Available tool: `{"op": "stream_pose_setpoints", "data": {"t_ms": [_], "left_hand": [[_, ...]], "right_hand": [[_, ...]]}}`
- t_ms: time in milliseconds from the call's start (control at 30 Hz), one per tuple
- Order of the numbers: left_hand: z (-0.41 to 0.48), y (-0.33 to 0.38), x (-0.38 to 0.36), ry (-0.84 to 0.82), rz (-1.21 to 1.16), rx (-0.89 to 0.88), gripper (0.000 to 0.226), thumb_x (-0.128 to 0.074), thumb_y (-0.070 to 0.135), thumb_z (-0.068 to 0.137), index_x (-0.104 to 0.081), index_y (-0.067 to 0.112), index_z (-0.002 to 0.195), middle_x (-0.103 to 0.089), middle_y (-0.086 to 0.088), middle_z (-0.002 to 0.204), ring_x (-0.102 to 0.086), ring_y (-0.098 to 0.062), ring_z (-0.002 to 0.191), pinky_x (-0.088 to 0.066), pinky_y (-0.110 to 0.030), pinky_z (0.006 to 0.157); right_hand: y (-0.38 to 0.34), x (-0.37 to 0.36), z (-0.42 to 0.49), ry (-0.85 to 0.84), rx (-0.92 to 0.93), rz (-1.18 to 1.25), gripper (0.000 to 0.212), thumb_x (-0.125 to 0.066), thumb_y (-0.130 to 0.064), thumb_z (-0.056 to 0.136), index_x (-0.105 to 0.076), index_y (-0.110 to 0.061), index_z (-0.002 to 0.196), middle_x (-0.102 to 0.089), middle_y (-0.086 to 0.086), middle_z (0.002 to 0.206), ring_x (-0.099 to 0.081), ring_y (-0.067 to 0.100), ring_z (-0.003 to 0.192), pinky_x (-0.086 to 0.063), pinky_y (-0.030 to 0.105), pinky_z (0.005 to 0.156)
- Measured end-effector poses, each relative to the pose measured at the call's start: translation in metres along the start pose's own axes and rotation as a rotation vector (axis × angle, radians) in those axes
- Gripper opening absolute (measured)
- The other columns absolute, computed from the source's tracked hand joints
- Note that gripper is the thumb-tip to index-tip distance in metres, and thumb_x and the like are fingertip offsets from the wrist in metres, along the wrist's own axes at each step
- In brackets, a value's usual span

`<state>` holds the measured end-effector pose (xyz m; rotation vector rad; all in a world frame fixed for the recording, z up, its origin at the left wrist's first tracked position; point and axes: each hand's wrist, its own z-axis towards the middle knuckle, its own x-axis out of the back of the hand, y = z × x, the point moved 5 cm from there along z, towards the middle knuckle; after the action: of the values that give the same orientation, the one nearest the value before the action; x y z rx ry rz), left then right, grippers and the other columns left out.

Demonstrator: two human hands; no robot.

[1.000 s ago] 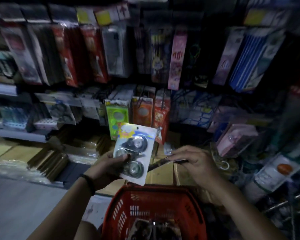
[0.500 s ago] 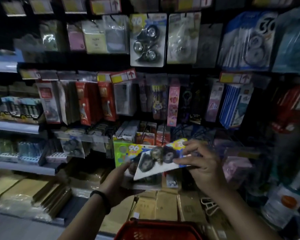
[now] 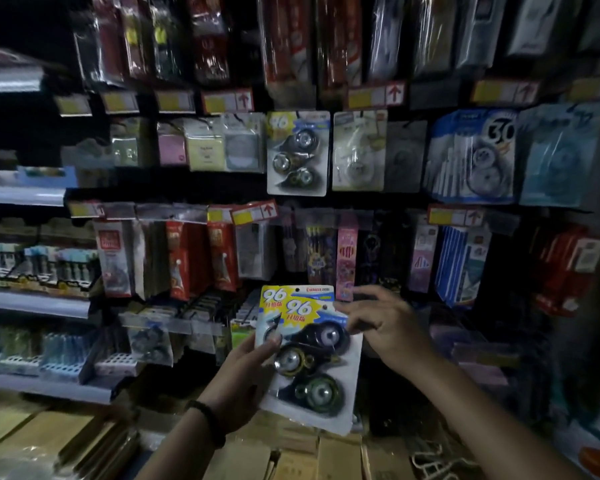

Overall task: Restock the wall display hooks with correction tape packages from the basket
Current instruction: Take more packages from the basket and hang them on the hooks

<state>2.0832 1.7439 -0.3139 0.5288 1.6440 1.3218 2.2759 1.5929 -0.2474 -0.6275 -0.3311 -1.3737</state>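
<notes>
Two overlapping correction tape packages (image 3: 309, 358), white cards with yellow "96" labels and three black tape dispensers, are held upright low in the middle. My left hand (image 3: 243, 379) grips their left edge from below. My right hand (image 3: 385, 330) pinches the top right corner of the front package. A matching correction tape package (image 3: 297, 154) hangs on a wall hook higher up, directly above. The basket is out of view.
The wall display (image 3: 471, 157) is packed with hanging stationery packs and yellow price tags. Shelves (image 3: 35, 304) with small items run along the left. Brown paper packs (image 3: 42, 441) lie stacked below.
The view has tilted up, so the basket has dropped out of sight. The packages have been turned upright to face me, and my right hand now grips their top right corner.
</notes>
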Motion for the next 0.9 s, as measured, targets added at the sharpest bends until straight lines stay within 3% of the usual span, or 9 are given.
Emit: {"op": "stream_pose_setpoints", "data": {"t_ms": [133, 200, 267, 333, 400, 500, 700, 833, 900], "left_hand": [[0.007, 0.026, -0.004, 0.047, -0.022, -0.111, 0.031, -0.061, 0.008, 0.099, -0.065, 0.007, 0.13, -0.076, -0.021, 0.122, -0.078, -0.03, 0.096, -0.064, -0.039, 0.068], [0.015, 0.04, 0.0, 0.123, -0.063, -0.159, 0.03, -0.062, 0.005, 0.099, -0.066, 0.008, 0.128, -0.077, -0.021, 0.119, -0.078, -0.03, 0.091, -0.063, -0.039, 0.065], [0.023, 0.055, 0.002, 0.177, -0.085, -0.206, 0.03, -0.063, 0.007, 0.1, -0.066, 0.01, 0.129, -0.077, -0.021, 0.118, -0.076, -0.032, 0.092, -0.061, -0.041, 0.072], [0.027, 0.073, 0.001, 0.211, -0.108, -0.266, 0.025, -0.06, 0.006, 0.102, -0.067, 0.011, 0.126, -0.078, -0.019, 0.118, -0.077, -0.032, 0.095, -0.064, -0.044, 0.077], [0.03, 0.091, -0.001, 0.254, -0.115, -0.319, 0.023, -0.059, 0.006, 0.103, -0.067, 0.013, 0.124, -0.078, -0.016, 0.118, -0.076, -0.033, 0.101, -0.063, -0.047, 0.082], [0.034, 0.116, -0.006, 0.255, -0.088, -0.373, 0.023, -0.062, 0.011, 0.104, -0.066, 0.017, 0.126, -0.078, -0.013, 0.12, -0.074, -0.039, 0.108, -0.062, -0.053, 0.084], [0.046, 0.157, -0.018, 0.206, 0.005, -0.424, 0.028, -0.066, 0.012, 0.1, -0.066, 0.016, 0.128, -0.077, -0.016, 0.12, -0.075, -0.043, 0.107, -0.056, -0.071, 0.093], [0.054, 0.187, -0.007, 0.177, 0.074, -0.454, 0.031, -0.07, 0.009, 0.096, -0.065, 0.02, 0.125, -0.08, -0.013, 0.114, -0.078, -0.037, 0.1, -0.065, -0.055, 0.073], [0.062, 0.197, 0.005, 0.175, 0.079, -0.478, 0.035, -0.071, 0.007, 0.096, -0.065, 0.022, 0.127, -0.079, -0.011, 0.117, -0.078, -0.034, 0.102, -0.065, -0.052, 0.074]], "right_hand": [[0.001, -0.002, 0.035, -0.108, -0.009, -0.095, 0.047, -0.073, 0.006, 0.086, -0.068, -0.034, 0.11, -0.074, 0.002, 0.127, -0.061, 0.025, 0.127, -0.057, 0.046, 0.097], [-0.008, 0.001, 0.048, -0.119, 0.022, -0.126, 0.036, -0.062, 0.0, 0.088, -0.077, -0.027, 0.106, -0.072, -0.002, 0.132, -0.058, 0.021, 0.13, -0.055, 0.047, 0.101], [-0.024, 0.004, 0.059, -0.109, 0.027, -0.129, 0.033, -0.058, -0.014, 0.089, -0.077, -0.018, 0.115, -0.068, -0.005, 0.137, -0.051, 0.016, 0.135, -0.049, 0.046, 0.108], [-0.042, 0.005, 0.068, -0.104, 0.022, -0.171, 0.051, -0.063, -0.037, 0.088, -0.067, -0.016, 0.134, -0.058, -0.006, 0.147, -0.04, 0.013, 0.142, -0.038, 0.045, 0.117], [-0.056, 0.003, 0.077, -0.077, 0.073, -0.263, 0.087, -0.065, -0.062, 0.081, -0.05, -0.016, 0.153, -0.046, -0.006, 0.153, -0.034, 0.015, 0.146, -0.029, 0.044, 0.12], [-0.069, -0.003, 0.095, -0.157, 0.096, -0.352, 0.116, -0.064, -0.082, 0.067, -0.031, -0.025, 0.163, -0.032, -0.003, 0.165, -0.028, 0.019, 0.153, -0.027, 0.05, 0.12], [-0.07, 0.008, 0.136, -0.233, 0.098, -0.412, 0.114, -0.067, -0.078, 0.063, -0.029, -0.033, 0.162, -0.021, -0.004, 0.167, -0.023, 0.02, 0.151, -0.022, 0.044, 0.122], [-0.062, 0.023, 0.167, -0.215, 0.042, -0.4, 0.114, -0.071, -0.072, 0.064, -0.025, -0.036, 0.162, -0.015, -0.007, 0.166, -0.015, 0.018, 0.153, -0.024, 0.041, 0.125], [-0.054, 0.028, 0.184, -0.181, 0.007, -0.428, 0.114, -0.071, -0.071, 0.065, -0.023, -0.035, 0.162, -0.014, -0.006, 0.166, -0.015, 0.021, 0.154, -0.027, 0.043, 0.125]]}}
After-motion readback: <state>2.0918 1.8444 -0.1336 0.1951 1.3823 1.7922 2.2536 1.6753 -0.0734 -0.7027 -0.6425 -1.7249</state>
